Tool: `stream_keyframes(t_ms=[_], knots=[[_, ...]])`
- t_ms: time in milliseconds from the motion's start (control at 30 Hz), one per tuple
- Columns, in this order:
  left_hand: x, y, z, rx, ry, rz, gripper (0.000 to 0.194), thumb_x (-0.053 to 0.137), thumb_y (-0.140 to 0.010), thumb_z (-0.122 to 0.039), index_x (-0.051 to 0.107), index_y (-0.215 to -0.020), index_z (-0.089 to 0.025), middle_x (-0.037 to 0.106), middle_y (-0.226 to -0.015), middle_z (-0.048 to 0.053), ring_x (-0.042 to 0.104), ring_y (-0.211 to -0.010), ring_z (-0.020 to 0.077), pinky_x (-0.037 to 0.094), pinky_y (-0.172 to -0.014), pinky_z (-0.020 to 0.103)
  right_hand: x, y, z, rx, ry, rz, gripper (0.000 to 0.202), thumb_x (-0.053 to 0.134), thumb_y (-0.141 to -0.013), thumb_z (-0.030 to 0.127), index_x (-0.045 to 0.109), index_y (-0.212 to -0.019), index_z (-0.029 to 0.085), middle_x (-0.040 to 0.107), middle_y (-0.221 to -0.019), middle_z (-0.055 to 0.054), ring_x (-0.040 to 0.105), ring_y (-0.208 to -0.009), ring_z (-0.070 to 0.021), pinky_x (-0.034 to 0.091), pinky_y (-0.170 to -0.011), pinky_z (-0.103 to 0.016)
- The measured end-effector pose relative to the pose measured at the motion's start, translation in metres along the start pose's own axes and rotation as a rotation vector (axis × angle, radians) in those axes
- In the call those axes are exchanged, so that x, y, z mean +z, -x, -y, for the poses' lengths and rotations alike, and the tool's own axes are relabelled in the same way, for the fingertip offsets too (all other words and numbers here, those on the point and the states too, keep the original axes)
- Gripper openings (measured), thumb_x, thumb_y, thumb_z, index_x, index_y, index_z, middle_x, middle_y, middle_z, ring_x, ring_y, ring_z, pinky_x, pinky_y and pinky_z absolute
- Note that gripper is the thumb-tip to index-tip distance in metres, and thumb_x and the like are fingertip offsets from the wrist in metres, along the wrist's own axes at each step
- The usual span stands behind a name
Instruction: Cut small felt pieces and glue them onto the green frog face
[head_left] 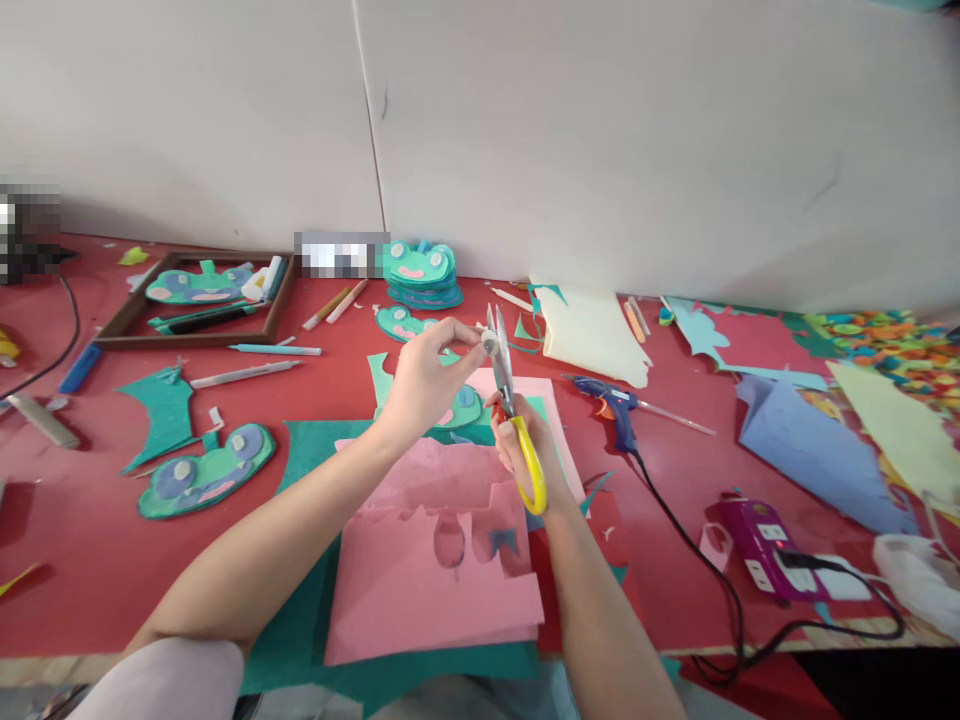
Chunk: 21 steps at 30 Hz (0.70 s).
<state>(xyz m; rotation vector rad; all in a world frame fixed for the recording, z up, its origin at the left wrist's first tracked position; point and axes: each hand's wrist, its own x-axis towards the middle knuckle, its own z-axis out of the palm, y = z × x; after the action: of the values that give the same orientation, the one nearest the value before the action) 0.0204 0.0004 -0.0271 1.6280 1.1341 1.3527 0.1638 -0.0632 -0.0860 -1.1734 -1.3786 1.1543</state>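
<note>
My right hand [525,440] grips a pair of scissors [534,468] with yellow handles, blades pointing up and slightly apart. Close to the blades, my left hand [431,375] pinches a small white round piece [489,343] between thumb and fingertips. Below my hands lie pink felt sheets [435,600] with cut-out holes, on top of a dark green felt sheet [300,560]. A green frog-face cutout [469,405] is partly hidden behind my hands. Another frog face [210,470] with blue-grey eye patches and a pink mouth lies to the left.
A blue glue gun [619,405] trails a black cord to a purple power strip [772,550] at right. A brown tray [112,335] holds markers at left. Stacked frog faces [422,275] stand by the wall. Blue felt [810,445] and colourful scraps [892,350] lie right.
</note>
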Motion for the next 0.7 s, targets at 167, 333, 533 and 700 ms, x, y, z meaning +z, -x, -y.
stream_keyframes(t_ms=[167,333,533,700], knots=[[-0.0014,-0.0006,0.0004,0.008,0.0,0.012,0.01,0.063,-0.079,-0.027,0.059,-0.073,-0.02,0.071,-0.088,0.003,0.066,-0.088,0.0167,0.049,-0.083,0.03,0.0016,0.0013,0.0018,0.027,-0.001,-0.016,0.041,0.047,-0.084,0.056,0.05,-0.102,0.019,0.039,-0.07,0.004,0.029,-0.047,-0.0055,0.023,-0.037,-0.02],[-0.0021,-0.001,0.0015,0.012,0.01,0.025,0.008,0.062,-0.079,-0.025,0.06,-0.075,-0.02,0.071,-0.09,0.003,0.066,-0.089,0.017,0.049,-0.082,0.03,-0.0013,-0.0003,-0.0035,0.021,-0.001,0.004,0.037,0.049,-0.084,0.052,0.051,-0.102,0.019,0.042,-0.071,0.003,0.029,-0.046,-0.0048,0.024,-0.038,-0.02],[-0.0022,-0.0017,0.0015,0.001,0.017,0.038,0.007,0.062,-0.079,-0.024,0.059,-0.074,-0.019,0.071,-0.091,0.003,0.066,-0.089,0.0171,0.05,-0.083,0.031,-0.0031,-0.0013,-0.0073,0.014,-0.001,0.016,0.035,0.051,-0.085,0.05,0.051,-0.1,0.019,0.043,-0.069,0.003,0.031,-0.047,-0.0049,0.025,-0.038,-0.02],[-0.0033,-0.0021,0.0003,0.004,0.005,0.05,0.008,0.061,-0.079,-0.025,0.059,-0.074,-0.019,0.071,-0.091,0.004,0.066,-0.089,0.0177,0.05,-0.084,0.031,-0.002,-0.001,-0.0061,0.025,-0.023,-0.009,0.036,0.051,-0.084,0.052,0.052,-0.098,0.019,0.041,-0.066,0.004,0.03,-0.046,-0.0048,0.024,-0.038,-0.02]])
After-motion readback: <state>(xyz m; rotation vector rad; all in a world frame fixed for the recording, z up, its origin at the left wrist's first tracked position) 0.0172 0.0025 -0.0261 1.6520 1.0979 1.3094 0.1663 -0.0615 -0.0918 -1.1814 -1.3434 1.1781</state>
